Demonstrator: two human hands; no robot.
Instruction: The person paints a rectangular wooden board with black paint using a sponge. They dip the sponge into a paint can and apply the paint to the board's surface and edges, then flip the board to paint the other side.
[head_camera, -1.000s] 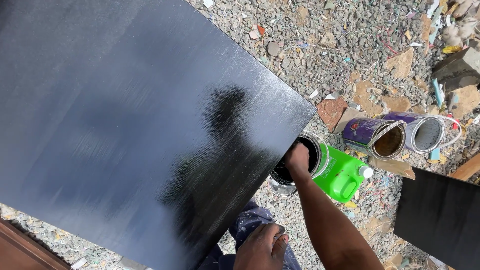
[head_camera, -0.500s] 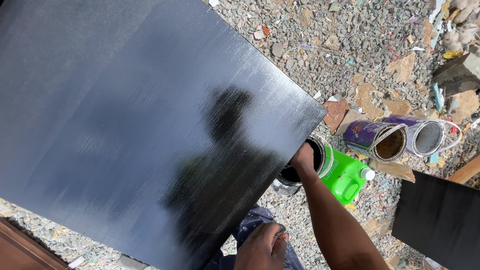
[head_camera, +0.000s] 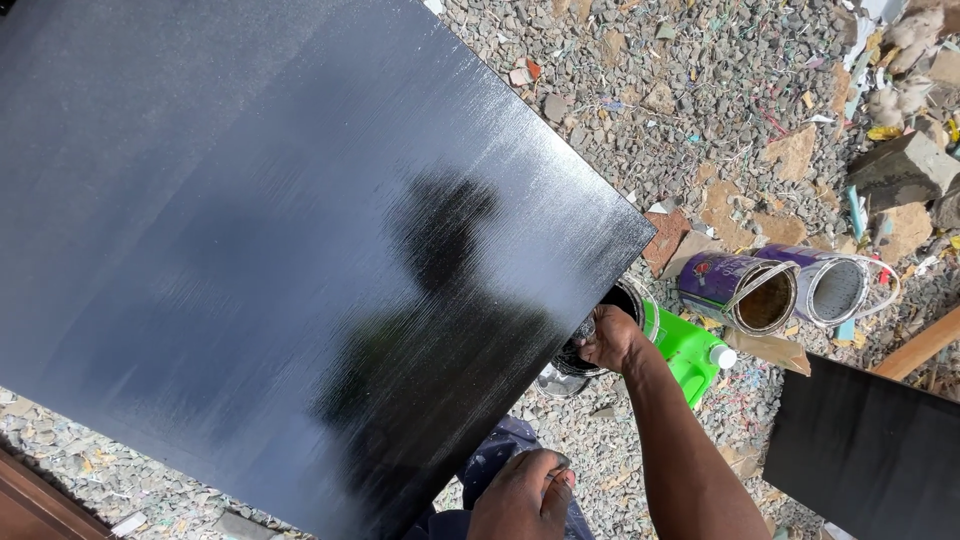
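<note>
Reaching right hand (head_camera: 610, 340) into paint can (head_camera: 625, 305) beside wet black board (head_camera: 300, 250), fingers curled, held object hidden; resting left hand (head_camera: 522, 495) near, fisted.

Paint can (head_camera: 600, 345) between board (head_camera: 300, 250) and bottle (head_camera: 690, 350)

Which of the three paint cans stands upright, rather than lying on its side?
The black-stained can beside the green bottle, under the right hand. The purple can and the white-lined can lie tipped on the gravel.
</note>
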